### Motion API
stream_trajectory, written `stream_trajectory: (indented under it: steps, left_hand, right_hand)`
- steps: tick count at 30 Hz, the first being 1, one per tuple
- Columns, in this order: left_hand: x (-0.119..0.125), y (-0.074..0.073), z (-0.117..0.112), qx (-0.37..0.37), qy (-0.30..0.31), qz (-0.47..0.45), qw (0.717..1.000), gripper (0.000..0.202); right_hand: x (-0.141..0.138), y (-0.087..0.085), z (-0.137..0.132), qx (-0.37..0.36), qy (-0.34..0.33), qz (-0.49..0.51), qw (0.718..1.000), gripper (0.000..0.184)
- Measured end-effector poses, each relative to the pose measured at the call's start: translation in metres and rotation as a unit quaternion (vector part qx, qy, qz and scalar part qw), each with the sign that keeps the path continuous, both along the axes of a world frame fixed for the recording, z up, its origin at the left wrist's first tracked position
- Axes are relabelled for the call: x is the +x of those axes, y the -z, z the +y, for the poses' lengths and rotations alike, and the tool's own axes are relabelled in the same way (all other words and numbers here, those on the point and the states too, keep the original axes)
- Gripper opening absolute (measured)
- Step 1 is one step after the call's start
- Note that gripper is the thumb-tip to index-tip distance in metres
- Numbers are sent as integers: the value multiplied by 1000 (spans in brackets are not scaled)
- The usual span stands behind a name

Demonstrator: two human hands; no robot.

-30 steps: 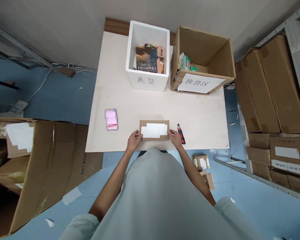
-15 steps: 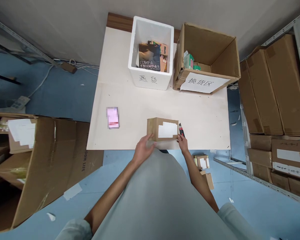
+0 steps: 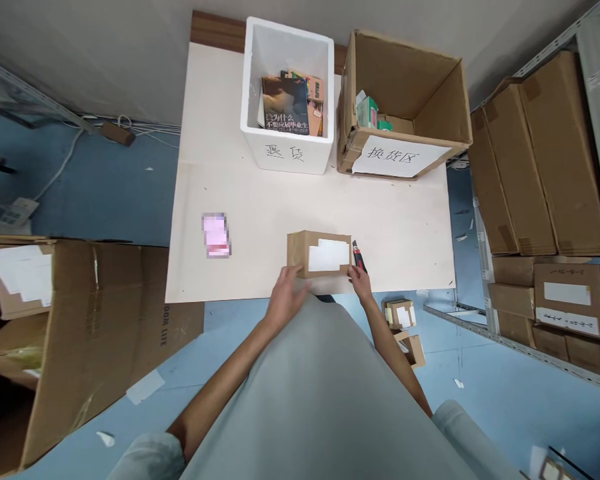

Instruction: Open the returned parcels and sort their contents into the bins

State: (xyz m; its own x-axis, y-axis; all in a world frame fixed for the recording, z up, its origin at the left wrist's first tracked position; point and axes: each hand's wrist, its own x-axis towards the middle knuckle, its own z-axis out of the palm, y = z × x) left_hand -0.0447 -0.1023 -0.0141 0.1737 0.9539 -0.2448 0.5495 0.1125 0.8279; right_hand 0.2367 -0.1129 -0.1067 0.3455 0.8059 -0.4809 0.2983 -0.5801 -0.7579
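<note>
A small cardboard box (image 3: pixel 297 250) with a white label (image 3: pixel 328 255) sits near the front edge of the table, held between both hands. My left hand (image 3: pixel 285 295) grips its lower left corner, thumb toward the near side. At the lower right corner, the fingers of my right hand (image 3: pixel 361 283) pinch the box. A red and black utility knife (image 3: pixel 359 257) lies on the table just right of the box, close to my right fingertips. Farther left rests a flat pinkish, pixelated item (image 3: pixel 216 235), touched by neither hand.
At the table's back stand a white foam box (image 3: pixel 287 151) holding books (image 3: pixel 285 105) and an open carton (image 3: pixel 437 127) with small green boxes. A large carton (image 3: pixel 110 300) of parcels is at left. Shelved cartons (image 3: pixel 575 153) line the right; small boxes (image 3: pixel 401 313) lie on the floor.
The view has shifted slightly, so the table and its contents appear a bit farther left. Both hands keep their hold on the small box, which looks much the same.
</note>
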Motion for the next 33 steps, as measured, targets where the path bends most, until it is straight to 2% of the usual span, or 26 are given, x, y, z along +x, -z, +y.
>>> stream_trajectory:
  steps: [4, 8, 11, 14, 16, 18, 21, 25, 30, 33]
  left_hand:
    - [-28, 42, 9, -70, -103, 34, 992, 50]
    - [-60, 77, 18, -135, -141, 31, 980, 37]
    - [-86, 89, 24, -148, -162, 29, 975, 38]
    - [-108, 95, 29, -167, -188, 29, 967, 41]
    - [-116, 98, 31, -180, -203, 29, 962, 43]
    - [-119, 100, 31, -193, -213, 19, 958, 44]
    - [-115, 100, 27, -205, -220, -10, 954, 49]
    - [-95, 98, 18, -213, -206, -54, 954, 59]
    - [-58, 95, 12, -199, -191, -69, 959, 60]
    - [-45, 86, 8, -182, -195, -62, 962, 55]
  right_hand:
    - [-29, -8, 8, 5, -37, -26, 999, 59]
    - [-59, -32, 9, 15, -89, -73, 993, 46]
    - [-84, -64, 6, 78, -186, -111, 973, 44]
    - [-114, -94, 5, 149, -246, -98, 953, 44]
    - [-131, -107, 7, 172, -281, -74, 941, 44]
    - [-139, -111, 10, 178, -308, -59, 933, 45]
    - [-132, -101, 11, 148, -297, -74, 940, 55]
    - [-91, -68, 7, 96, -210, -80, 970, 67]
    - [-44, -23, 0, 38, -114, 16, 993, 75]
    - [-38, -13, -5, 35, -94, 61, 993, 81]
